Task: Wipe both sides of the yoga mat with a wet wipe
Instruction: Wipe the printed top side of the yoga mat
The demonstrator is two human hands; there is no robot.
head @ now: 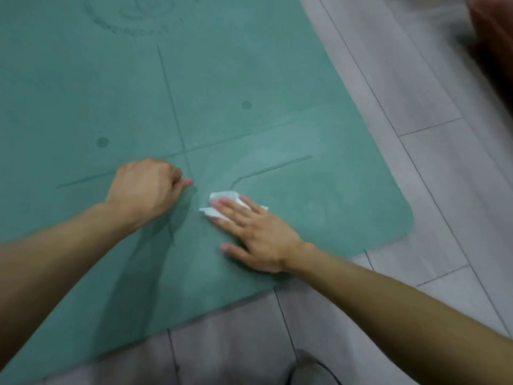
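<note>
the right hand [251, 230] presses flat, fingers straight, on the white wet wipe [226, 204] atop the green yoga mat [249, 79], while the left hand [144, 190] rests beside it in a fist.

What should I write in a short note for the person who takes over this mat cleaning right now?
Right hand: flat, fingers straight, pressing the wet wipe onto the yoga mat.
Left hand: curled, knuckles resting on the mat, holding nothing visible.
Mat lies flat on the floor, printed side up.
Done: wiping of this side is under way near the corner.
Left: the remainder of this side, then flip and wipe the other.
</note>
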